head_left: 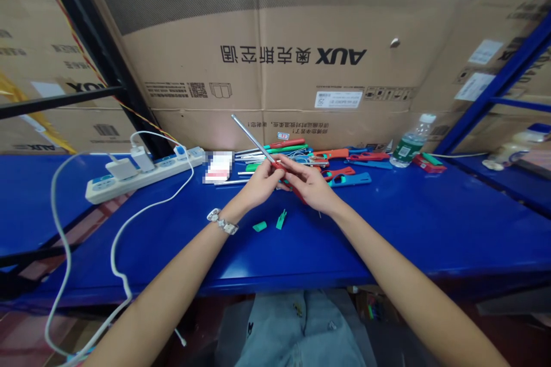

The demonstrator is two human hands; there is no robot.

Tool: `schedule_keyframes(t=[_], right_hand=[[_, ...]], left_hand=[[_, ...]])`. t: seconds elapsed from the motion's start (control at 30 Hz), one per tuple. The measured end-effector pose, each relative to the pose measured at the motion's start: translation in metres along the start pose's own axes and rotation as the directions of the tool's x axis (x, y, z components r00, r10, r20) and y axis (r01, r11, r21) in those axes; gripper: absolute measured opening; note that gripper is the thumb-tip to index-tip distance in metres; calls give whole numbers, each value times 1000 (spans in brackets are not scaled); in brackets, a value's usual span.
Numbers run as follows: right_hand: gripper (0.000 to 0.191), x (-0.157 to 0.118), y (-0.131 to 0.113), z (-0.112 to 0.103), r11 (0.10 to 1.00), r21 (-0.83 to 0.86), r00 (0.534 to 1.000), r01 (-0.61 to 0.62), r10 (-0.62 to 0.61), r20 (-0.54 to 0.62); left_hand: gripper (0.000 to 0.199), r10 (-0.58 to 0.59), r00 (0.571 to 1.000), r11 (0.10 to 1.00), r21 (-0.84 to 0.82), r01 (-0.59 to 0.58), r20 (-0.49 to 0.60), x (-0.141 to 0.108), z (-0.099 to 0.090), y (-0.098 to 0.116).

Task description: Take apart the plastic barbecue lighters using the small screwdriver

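In the middle of the frame, the person has both hands up on a red-handled lighter (255, 140), its long metal tube slanting toward the upper left and its red grip showing below the fingers. The left hand (263, 183), with a silver-coloured watch (222, 222) at the wrist, pinches it near the base of the tube, thumb against it. The right hand (314, 184) is curled over the red body from the other side, fingertips close to the left thumb; some of its fingers are hidden from me.

Just below the hands in the frame, two small green pieces lie apart on the blue worktop (451, 218): a stubby one (260, 226) and, to its right, a slimmer, pronged one (281, 219). Behind the hands, a loose heap of similar lighters (350, 179), in red, green, blue and orange, stretches across the centre and toward the right.

Right of the heap stand a clear bottle with a green label (404, 150) and, beside it, a small red box (428, 165). At centre left lies a white power strip (129, 180) with plugs in it. A big cardboard carton (297, 17), its printing upside down, fills the upper part of the frame.
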State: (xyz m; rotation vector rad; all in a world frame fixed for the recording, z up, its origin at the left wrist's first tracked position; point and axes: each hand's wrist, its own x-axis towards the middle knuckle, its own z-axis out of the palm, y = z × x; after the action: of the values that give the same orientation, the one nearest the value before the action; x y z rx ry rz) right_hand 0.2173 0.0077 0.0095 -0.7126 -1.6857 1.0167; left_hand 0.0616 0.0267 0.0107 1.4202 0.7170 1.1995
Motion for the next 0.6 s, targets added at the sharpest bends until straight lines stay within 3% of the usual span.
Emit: schedule_keyframes(t=[0.13,0.3,0.6], right_hand=[[44,-2,8,3,998,-49,999,36,-36,0],[49,-6,11,9,996,-88,1000,24,-23,16],[41,-7,8,7,990,-120,997,75,-76,-7]], left_hand=[[37,-15,999,1000,23,16,-43,-2,2,2],[36,-10,979,998,61,23,-202,-4,8,8],[33,-95,983,991,-105,79,-157,-3,1,6]])
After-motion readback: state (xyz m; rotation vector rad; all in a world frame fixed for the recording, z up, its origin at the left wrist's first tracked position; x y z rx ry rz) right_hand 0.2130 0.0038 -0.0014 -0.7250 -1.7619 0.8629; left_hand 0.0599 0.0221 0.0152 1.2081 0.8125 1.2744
